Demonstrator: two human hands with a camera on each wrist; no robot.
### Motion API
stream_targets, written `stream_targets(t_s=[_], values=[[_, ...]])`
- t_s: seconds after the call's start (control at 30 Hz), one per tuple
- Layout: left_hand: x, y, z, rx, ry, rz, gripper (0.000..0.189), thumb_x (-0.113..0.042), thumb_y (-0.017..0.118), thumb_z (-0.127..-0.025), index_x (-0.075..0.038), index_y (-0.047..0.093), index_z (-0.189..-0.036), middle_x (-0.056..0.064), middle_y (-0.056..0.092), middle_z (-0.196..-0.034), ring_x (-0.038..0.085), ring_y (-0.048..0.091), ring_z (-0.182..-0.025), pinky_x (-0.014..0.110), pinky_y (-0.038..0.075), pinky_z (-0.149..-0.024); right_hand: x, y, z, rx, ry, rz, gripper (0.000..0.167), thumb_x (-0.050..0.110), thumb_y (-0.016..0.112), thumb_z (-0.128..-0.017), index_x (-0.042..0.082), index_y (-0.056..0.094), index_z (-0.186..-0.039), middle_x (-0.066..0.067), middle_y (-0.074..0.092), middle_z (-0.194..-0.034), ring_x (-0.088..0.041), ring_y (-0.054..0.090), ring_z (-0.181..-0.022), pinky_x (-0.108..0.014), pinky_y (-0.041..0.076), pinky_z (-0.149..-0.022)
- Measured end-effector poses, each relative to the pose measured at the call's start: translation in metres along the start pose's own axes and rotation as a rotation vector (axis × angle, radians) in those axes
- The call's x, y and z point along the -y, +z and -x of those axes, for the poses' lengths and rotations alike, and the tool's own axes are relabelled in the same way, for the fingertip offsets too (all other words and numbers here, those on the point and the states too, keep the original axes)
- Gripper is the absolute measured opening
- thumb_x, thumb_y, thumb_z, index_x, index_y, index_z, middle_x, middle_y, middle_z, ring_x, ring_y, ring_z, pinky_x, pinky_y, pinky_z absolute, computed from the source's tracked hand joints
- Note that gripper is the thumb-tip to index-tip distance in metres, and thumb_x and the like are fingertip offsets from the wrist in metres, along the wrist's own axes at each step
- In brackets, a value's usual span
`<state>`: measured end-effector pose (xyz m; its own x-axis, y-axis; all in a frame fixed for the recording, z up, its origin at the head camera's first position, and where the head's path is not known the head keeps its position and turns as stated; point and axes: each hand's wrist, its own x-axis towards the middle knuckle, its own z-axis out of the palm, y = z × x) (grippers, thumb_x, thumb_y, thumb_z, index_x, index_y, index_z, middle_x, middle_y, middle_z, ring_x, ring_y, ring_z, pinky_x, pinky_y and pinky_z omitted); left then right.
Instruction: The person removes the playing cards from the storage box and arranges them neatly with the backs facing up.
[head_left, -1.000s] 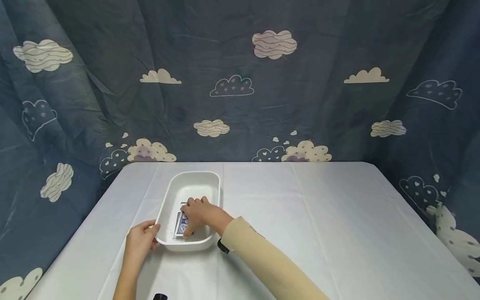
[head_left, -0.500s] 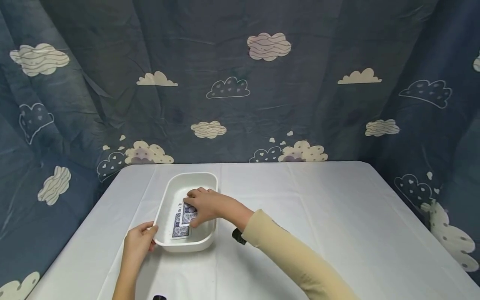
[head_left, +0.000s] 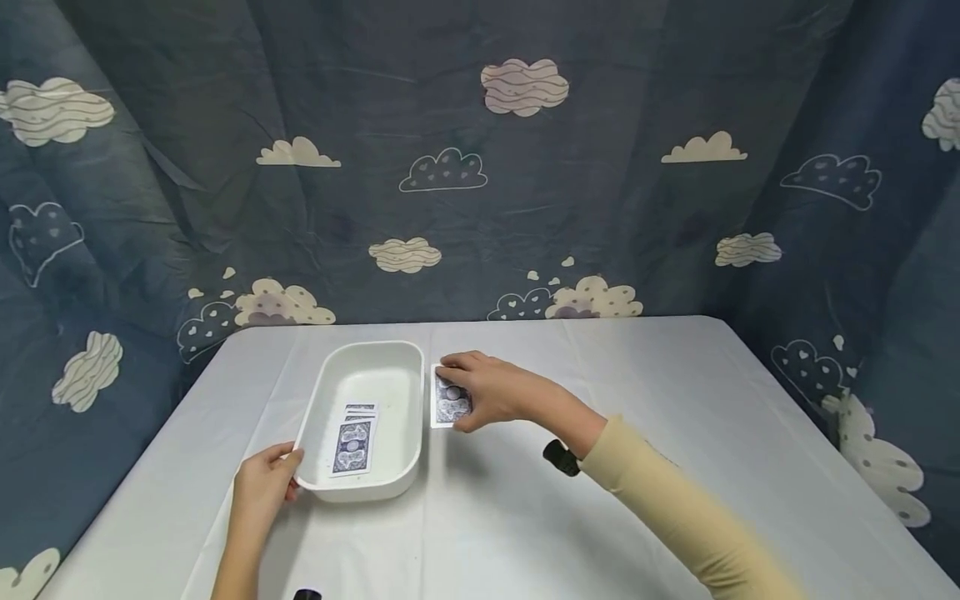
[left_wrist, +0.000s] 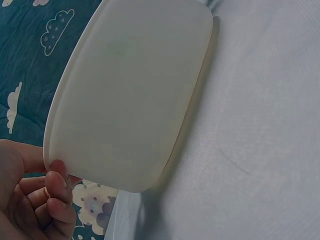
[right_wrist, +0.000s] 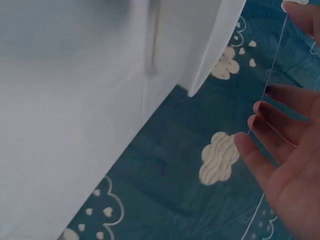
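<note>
My left hand [head_left: 258,487] pinches the near left corner of a white rectangular tub [head_left: 418,417]; in the left wrist view its thumb and fingers grip the rim. Inside the tub lie several playing cards [head_left: 352,447], blue patterned backs up, overlapping near the middle. Just right of the tub, my right hand [head_left: 495,387] holds a playing card [head_left: 450,404] by its ends, back facing up. The right wrist view shows that card [right_wrist: 274,62] edge-on as a thin line between thumb and fingers.
A white cloth covers the table [head_left: 570,517]. Behind it hangs a dark blue curtain [head_left: 450,275] with cloud prints. A small black object [head_left: 307,594] shows at the bottom edge of the head view. A black wrist device [head_left: 561,457] sits at the right sleeve.
My right hand has lifted a card out of the tub and carried it right, past the tub's right rim. The left hand keeps its grip on the tub's corner.
</note>
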<state>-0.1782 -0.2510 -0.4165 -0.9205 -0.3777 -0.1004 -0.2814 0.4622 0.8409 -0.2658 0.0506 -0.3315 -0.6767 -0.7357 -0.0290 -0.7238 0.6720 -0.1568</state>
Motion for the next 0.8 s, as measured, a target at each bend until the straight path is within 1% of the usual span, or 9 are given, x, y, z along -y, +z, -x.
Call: stream_targets(t_s=[0.1,0.2,0.37,0.5,0.63,0.8], values=[[0.002,0.000,-0.001,0.007,-0.007,0.001,0.041,-0.016,0.049,-0.089,0.010,0.051,-0.120,-0.004,0.052,-0.052,0.010,0.048,-0.043,0.024,0.042,-0.043,-0.008,0.012,0.013,-0.011,-0.009,0.011,0.075,0.039,0.067,-0.074,0.009,0.039,-0.137,-0.009,0.038,-0.140,-0.024,0.037,-0.129,-0.038,0.035,-0.104],[0.004,0.000,-0.001,0.008,-0.011,0.003,0.041,-0.016,0.049,-0.089,0.010,0.051,-0.120,-0.004,0.053,-0.052,0.010,0.048,-0.043,0.024,0.042,-0.043,-0.012,0.030,0.020,0.005,-0.020,0.014,0.075,0.038,0.068,-0.074,0.007,0.040,-0.136,-0.010,0.039,-0.139,-0.025,0.039,-0.128,-0.038,0.036,-0.103],[0.003,0.000,-0.001,0.000,0.004,0.018,0.041,-0.016,0.049,-0.089,0.011,0.051,-0.119,-0.004,0.052,-0.052,0.010,0.048,-0.043,0.023,0.042,-0.043,-0.018,0.061,0.020,0.090,0.046,-0.009,0.076,0.041,0.069,-0.074,0.009,0.039,-0.137,-0.006,0.038,-0.141,-0.023,0.037,-0.130,-0.037,0.034,-0.105],[0.002,0.002,-0.001,0.007,0.004,0.031,0.041,-0.016,0.049,-0.089,0.012,0.050,-0.119,-0.004,0.051,-0.052,0.009,0.047,-0.042,0.023,0.042,-0.043,-0.026,0.081,0.016,0.145,0.101,-0.028,0.078,0.041,0.070,-0.073,0.010,0.040,-0.137,-0.003,0.038,-0.141,-0.021,0.037,-0.131,-0.036,0.033,-0.105],[0.002,0.002,-0.001,0.003,0.007,0.030,0.041,-0.015,0.049,-0.089,0.012,0.050,-0.119,-0.004,0.051,-0.052,0.009,0.047,-0.042,0.023,0.041,-0.043,-0.030,0.089,0.013,0.166,0.134,-0.042,0.079,0.042,0.071,-0.072,0.011,0.039,-0.138,-0.002,0.038,-0.142,-0.021,0.037,-0.131,-0.037,0.033,-0.106],[0.001,0.001,-0.001,-0.009,0.010,0.022,0.041,-0.016,0.049,-0.088,0.012,0.051,-0.119,-0.004,0.050,-0.051,0.009,0.047,-0.041,0.023,0.041,-0.042,-0.032,0.090,0.010,0.178,0.136,-0.056,0.079,0.043,0.070,-0.073,0.012,0.039,-0.138,-0.001,0.038,-0.142,-0.021,0.037,-0.131,-0.039,0.033,-0.106]])
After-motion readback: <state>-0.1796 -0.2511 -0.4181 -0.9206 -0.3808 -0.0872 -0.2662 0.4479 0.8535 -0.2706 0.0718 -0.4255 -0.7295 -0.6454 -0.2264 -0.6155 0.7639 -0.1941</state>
